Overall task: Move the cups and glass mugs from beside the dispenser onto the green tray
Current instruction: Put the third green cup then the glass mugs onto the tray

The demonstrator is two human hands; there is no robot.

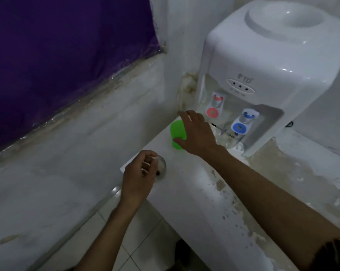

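A green plastic cup (177,132) stands on the white counter (186,184), to the left of the white water dispenser (263,71). My right hand (197,132) hovers over the cup with fingers spread, the thumb close to its lower side; I cannot tell whether it touches. Near the counter's left corner my left hand (139,177) is curled around a clear glass mug (161,166), which it mostly hides. Another clear glass (226,128) stands under the blue tap. No green tray is in view.
The dispenser has a red tap (214,108) and a blue tap (241,124). A stained white wall (87,133) runs close on the left, with a purple sheet (57,45) above it. The counter is stained on the right. Tiled floor (137,241) lies below the counter edge.
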